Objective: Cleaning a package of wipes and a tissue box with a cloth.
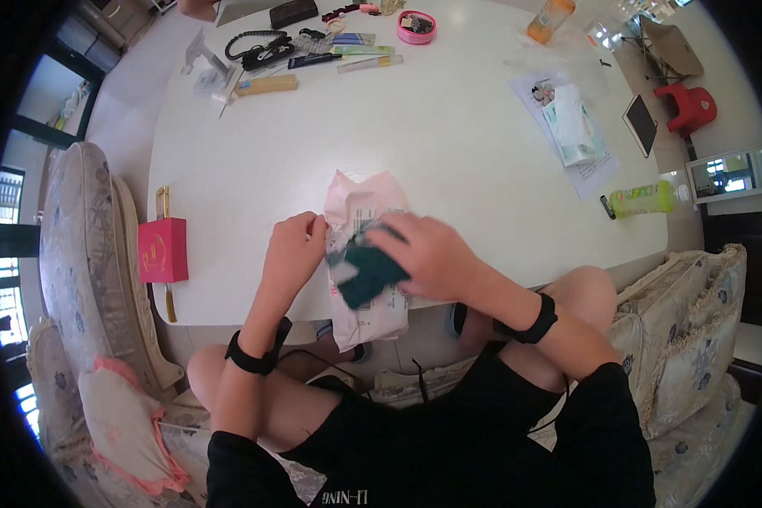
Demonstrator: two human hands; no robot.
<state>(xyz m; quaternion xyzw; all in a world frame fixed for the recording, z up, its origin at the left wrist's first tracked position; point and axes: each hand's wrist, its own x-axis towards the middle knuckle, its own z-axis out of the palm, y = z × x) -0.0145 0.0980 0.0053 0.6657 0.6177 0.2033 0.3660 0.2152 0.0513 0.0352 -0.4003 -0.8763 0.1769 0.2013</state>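
Note:
A pale pink soft package [371, 324] with printed writing lies at the table's front edge, its near end hanging over. On top of it is a dark green cloth-like item [368, 273], blurred, with a lighter patch on its left side. My right hand [435, 254] has its fingers closed over the upper right of the green item. At the package's left side, my left hand [297, 244] pinches its edge between thumb and fingers. My fingers and the green item hide the middle of the package.
On the white table [457, 133], a red box [163, 251] stands at the left edge. Rightward are a green-capped-off bottle [644, 199], a tissue pack [571, 130] and a black notebook [640, 126]. Pens, a black cord [260, 51] and a pink bowl [416, 28] lie far back.

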